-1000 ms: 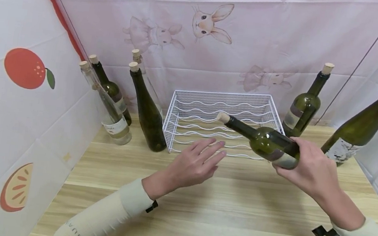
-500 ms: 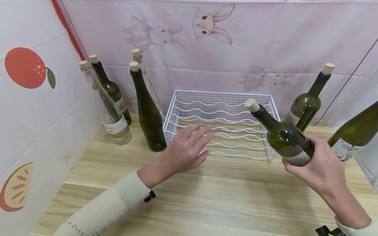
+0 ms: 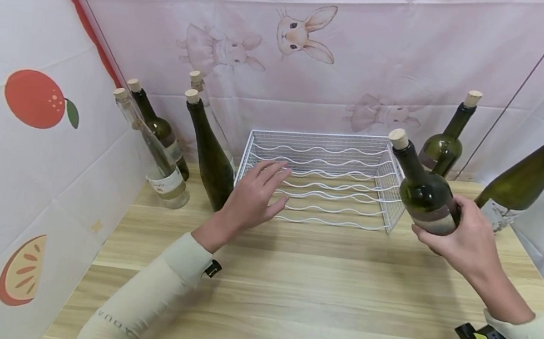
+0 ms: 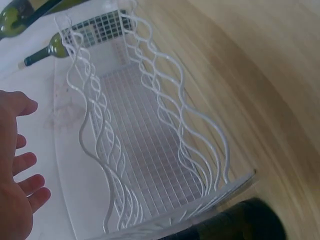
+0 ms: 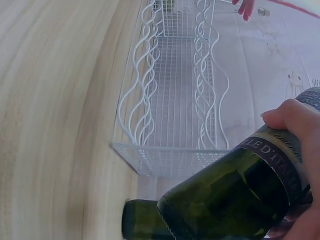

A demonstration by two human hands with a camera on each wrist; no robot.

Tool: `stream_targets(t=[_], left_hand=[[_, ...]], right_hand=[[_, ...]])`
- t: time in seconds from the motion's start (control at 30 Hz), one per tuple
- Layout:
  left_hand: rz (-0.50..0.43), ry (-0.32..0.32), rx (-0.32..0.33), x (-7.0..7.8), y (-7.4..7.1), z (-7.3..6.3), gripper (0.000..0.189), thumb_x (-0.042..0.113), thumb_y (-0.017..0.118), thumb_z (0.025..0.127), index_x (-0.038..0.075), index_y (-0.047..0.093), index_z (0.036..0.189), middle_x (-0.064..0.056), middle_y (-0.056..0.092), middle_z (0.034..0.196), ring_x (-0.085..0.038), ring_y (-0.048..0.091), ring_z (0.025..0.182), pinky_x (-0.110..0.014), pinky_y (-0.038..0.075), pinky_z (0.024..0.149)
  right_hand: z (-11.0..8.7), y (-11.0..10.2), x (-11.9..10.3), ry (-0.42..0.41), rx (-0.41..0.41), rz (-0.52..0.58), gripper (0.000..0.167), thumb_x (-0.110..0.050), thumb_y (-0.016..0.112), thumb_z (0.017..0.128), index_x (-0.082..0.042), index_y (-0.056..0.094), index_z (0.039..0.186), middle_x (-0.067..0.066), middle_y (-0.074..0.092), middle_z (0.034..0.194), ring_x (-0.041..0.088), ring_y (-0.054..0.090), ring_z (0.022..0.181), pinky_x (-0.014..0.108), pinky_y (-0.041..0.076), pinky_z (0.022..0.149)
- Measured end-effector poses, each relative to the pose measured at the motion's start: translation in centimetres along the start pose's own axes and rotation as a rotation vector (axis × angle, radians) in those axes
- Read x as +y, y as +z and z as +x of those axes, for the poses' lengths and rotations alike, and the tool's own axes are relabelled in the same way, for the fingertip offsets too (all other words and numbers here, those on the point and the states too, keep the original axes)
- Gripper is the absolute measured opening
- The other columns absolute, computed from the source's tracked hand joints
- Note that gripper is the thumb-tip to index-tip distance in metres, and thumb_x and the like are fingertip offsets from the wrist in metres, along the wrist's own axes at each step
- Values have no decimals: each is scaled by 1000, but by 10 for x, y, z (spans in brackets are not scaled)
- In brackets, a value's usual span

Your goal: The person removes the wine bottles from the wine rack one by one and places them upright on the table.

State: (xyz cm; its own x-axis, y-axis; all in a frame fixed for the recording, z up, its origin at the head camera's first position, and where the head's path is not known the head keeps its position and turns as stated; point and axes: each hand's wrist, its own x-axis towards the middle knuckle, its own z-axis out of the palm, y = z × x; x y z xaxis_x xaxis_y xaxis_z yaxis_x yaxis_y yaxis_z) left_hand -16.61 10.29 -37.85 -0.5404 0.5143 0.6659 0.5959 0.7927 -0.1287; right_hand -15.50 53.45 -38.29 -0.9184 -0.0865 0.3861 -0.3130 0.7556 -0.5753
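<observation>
My right hand (image 3: 471,237) grips a corked green wine bottle (image 3: 427,197) round its lower body, near the right end of the white wire wine rack (image 3: 326,138). The bottle leans to the left, neck up, and overlaps another green bottle (image 3: 443,150) behind it. In the right wrist view my thumb lies across the label (image 5: 272,150). My left hand (image 3: 254,192) has its fingers spread over the rack's left front corner, holding nothing. Just left of it stands a tall dark green bottle (image 3: 210,157), its base hidden behind the hand.
At the left stand a clear corked bottle (image 3: 163,174), a short green bottle (image 3: 158,123) and another clear bottle (image 3: 208,109). A tall green bottle (image 3: 529,165) with a worn label stands at the far right. Printed cloth walls (image 3: 381,53) enclose the wooden table (image 3: 307,302).
The bottle in my right hand has moved right, away from over the rack, and tipped more upright. My left hand has moved left and away from me towards the rack's left end.
</observation>
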Motion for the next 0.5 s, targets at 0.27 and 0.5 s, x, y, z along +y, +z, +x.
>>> stream_targets(t=[0.27,0.5], left_hand=[[-21,-79,-71,-16,3,2,54,29,77,91,4,65,137,-15,66,141,-36,61,129,-45,52,112],[7,-136,-124,-27,6,3,54,31,75,93,5,64,139,-15,65,143,-36,60,130,-45,50,113]], right_hand=[[2,-1,11,79,-33,53,92,-23,93,73,8,43,144,35,56,129,52,55,113,57,46,80],[5,1,19,142,-23,103,90,-22,89,78,7,38,146,34,49,135,51,48,122,70,39,92]])
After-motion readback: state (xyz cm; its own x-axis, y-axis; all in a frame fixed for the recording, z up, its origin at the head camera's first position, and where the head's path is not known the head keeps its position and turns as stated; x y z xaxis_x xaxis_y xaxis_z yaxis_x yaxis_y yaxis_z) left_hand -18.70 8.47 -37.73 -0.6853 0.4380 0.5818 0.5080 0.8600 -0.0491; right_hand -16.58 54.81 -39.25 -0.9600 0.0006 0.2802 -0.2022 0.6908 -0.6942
